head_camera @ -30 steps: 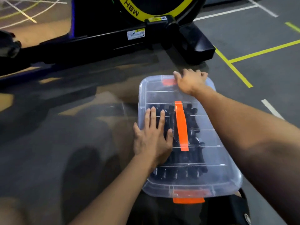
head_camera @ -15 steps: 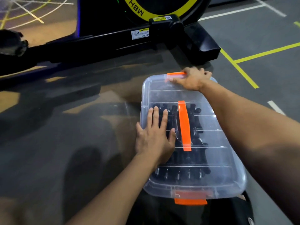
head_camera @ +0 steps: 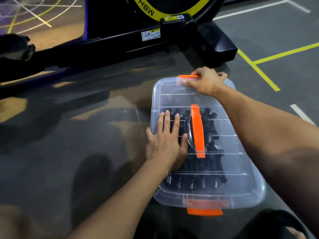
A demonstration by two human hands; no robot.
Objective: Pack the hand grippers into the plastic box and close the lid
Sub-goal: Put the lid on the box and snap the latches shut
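A clear plastic box (head_camera: 241,194) stands on the floor with its transparent lid (head_camera: 172,99) on top. Through the lid I see several black hand grippers (head_camera: 214,163) packed inside. An orange handle (head_camera: 197,130) runs along the lid's middle. My left hand (head_camera: 165,142) presses flat on the lid's left side, fingers straight. My right hand (head_camera: 205,81) is at the far end and pinches the orange far latch (head_camera: 187,77), which sticks up above the lid's rim. The orange near latch (head_camera: 204,211) sits at the box's near end.
A black exercise machine (head_camera: 155,37) with a yellow ring stands on the floor just beyond the box. Yellow and white lines (head_camera: 259,69) mark the grey floor at right. A black shoe (head_camera: 276,225) shows at the bottom right.
The far orange latch, lying under my right hand a second ago, now stands raised above the lid's rim with my fingers around it. My left hand has stayed pressed on the lid.
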